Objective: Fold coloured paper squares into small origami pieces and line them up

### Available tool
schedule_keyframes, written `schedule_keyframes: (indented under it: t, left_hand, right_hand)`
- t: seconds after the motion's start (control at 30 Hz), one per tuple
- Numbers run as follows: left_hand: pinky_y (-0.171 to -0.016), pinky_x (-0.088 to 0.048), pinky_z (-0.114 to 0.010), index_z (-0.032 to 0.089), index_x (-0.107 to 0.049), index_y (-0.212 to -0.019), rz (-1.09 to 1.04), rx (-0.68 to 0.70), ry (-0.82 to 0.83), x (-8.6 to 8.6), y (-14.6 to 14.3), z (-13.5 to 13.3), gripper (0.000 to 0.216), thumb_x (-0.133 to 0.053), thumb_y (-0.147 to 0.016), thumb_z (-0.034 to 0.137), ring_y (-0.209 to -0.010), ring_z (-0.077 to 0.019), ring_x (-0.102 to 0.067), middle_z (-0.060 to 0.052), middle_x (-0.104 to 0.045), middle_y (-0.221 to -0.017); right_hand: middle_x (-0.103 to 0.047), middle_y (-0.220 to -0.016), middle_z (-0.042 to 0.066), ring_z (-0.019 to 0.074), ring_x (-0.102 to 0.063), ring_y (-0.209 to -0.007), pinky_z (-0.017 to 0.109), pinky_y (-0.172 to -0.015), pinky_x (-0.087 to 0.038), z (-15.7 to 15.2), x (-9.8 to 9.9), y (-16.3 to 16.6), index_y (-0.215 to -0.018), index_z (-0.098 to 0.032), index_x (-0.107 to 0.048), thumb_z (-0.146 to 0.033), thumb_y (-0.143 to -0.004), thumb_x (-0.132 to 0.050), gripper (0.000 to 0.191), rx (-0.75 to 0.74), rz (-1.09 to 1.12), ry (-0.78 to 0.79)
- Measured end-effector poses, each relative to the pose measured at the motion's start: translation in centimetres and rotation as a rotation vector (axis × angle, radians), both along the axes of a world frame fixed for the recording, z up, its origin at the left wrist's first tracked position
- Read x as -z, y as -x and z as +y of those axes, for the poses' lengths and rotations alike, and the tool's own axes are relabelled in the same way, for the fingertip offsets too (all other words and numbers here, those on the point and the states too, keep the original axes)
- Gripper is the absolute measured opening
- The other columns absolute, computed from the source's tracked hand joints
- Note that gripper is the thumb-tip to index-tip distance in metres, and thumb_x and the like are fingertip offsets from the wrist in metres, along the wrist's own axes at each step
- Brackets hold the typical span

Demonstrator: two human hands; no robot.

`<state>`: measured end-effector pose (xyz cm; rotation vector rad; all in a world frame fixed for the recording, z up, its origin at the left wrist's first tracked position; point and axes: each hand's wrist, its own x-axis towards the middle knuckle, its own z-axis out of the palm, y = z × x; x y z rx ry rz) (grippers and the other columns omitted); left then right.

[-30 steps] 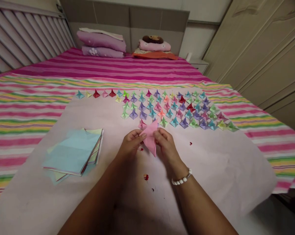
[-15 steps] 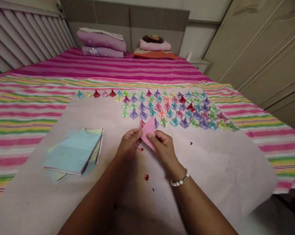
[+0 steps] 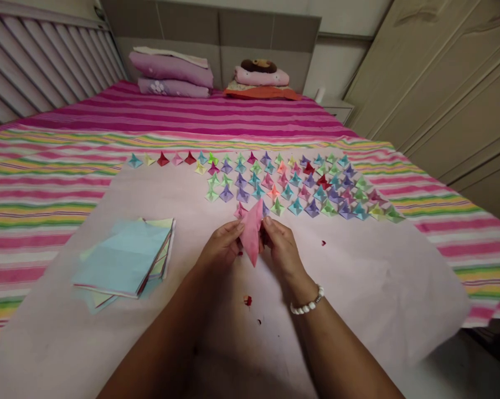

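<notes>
Both my hands hold one pink paper piece (image 3: pixel 251 230) upright above a pale sheet (image 3: pixel 357 288) spread on the bed. My left hand (image 3: pixel 221 246) pinches its left side and my right hand (image 3: pixel 281 246), with a white bead bracelet on the wrist, pinches its right side. The paper is folded narrow, with a point at the bottom. Just beyond my fingers lie several rows of small folded paper shapes (image 3: pixel 291 185) in many colours. A stack of flat coloured paper sheets (image 3: pixel 125 257) lies to the left of my left hand.
A striped bedspread (image 3: pixel 46 183) covers the bed, with pillows (image 3: pixel 170 72) and folded cloths (image 3: pixel 262 80) at the headboard. A wardrobe (image 3: pixel 441 94) stands on the right. Small red paper scraps (image 3: pixel 247 301) lie on the sheet near my wrists.
The pink paper has been turned and folded narrower between my fingers, from a flat slanted piece to an upright pointed one. My hands stayed in place.
</notes>
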<state>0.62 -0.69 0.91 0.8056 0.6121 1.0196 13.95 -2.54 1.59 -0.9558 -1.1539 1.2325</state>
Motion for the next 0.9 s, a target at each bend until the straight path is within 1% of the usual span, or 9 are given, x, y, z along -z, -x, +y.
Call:
schedule_keyframes:
  t: [0.1, 0.3, 0.47, 0.57, 0.7, 0.9]
  left_hand:
    - [-0.068, -0.047, -0.030, 0.010, -0.068, -0.080, 0.000, 0.083, -0.023, -0.08, 0.10, -0.08, 0.031, -0.069, -0.077, 0.040, -0.076, -0.0228, -0.067, -0.012, -0.069, -0.074]
    - [-0.069, -0.048, -0.029, 0.010, -0.069, -0.084, 0.022, 0.115, -0.045, 0.17, 0.35, -0.21, 0.029, -0.066, -0.080, 0.039, -0.077, -0.0219, -0.067, -0.012, -0.070, -0.077]
    - [-0.072, -0.049, -0.029, 0.010, -0.070, -0.086, 0.023, 0.107, -0.036, 0.12, 0.25, -0.27, 0.028, -0.067, -0.079, 0.037, -0.078, -0.0213, -0.067, -0.012, -0.071, -0.079]
    - [-0.072, -0.049, -0.029, 0.010, -0.070, -0.088, 0.022, 0.095, -0.015, 0.16, 0.20, -0.25, 0.029, -0.070, -0.076, 0.037, -0.078, -0.0217, -0.067, -0.012, -0.071, -0.079]
    - [-0.072, -0.049, -0.030, 0.009, -0.070, -0.088, 0.003, 0.108, -0.024, 0.25, 0.22, -0.20, 0.029, -0.069, -0.078, 0.037, -0.076, -0.0217, -0.067, -0.012, -0.071, -0.079]
    - [-0.067, -0.050, -0.030, 0.010, -0.070, -0.090, 0.021, 0.070, -0.007, 0.08, 0.19, -0.21, 0.030, -0.071, -0.075, 0.036, -0.073, -0.0220, -0.068, -0.011, -0.071, -0.075]
  right_hand:
    - [-0.051, -0.048, -0.003, 0.0114, -0.044, -0.047, 0.026, -0.050, -0.034, 0.05, 0.18, -0.08, -0.058, -0.020, -0.053, -0.053, -0.086, -0.055, 0.043, 0.006, 0.013, 0.006]
    - [-0.049, -0.048, -0.004, 0.0107, -0.043, -0.046, 0.025, -0.049, -0.033, 0.03, 0.20, -0.11, -0.058, -0.019, -0.053, -0.052, -0.085, -0.056, 0.043, 0.025, 0.010, 0.013]
    - [-0.048, -0.047, -0.004, 0.0108, -0.042, -0.046, 0.025, -0.049, -0.033, 0.01, 0.07, -0.16, -0.057, -0.020, -0.052, -0.052, -0.084, -0.058, 0.042, 0.042, 0.021, 0.013]
    - [-0.048, -0.047, -0.004, 0.0111, -0.042, -0.046, 0.026, -0.049, -0.033, 0.00, -0.01, -0.20, -0.057, -0.020, -0.052, -0.052, -0.085, -0.057, 0.043, 0.049, 0.005, 0.021]
    - [-0.049, -0.046, -0.003, 0.0113, -0.043, -0.046, 0.026, -0.049, -0.034, 0.08, 0.09, -0.26, -0.057, -0.020, -0.052, -0.050, -0.086, -0.054, 0.042, 0.053, -0.006, 0.008]
    - [-0.047, -0.047, -0.005, 0.0105, -0.042, -0.045, 0.025, -0.047, -0.032, 0.09, 0.15, -0.28, -0.057, -0.020, -0.051, -0.040, -0.080, -0.059, 0.031, 0.025, 0.045, 0.040]
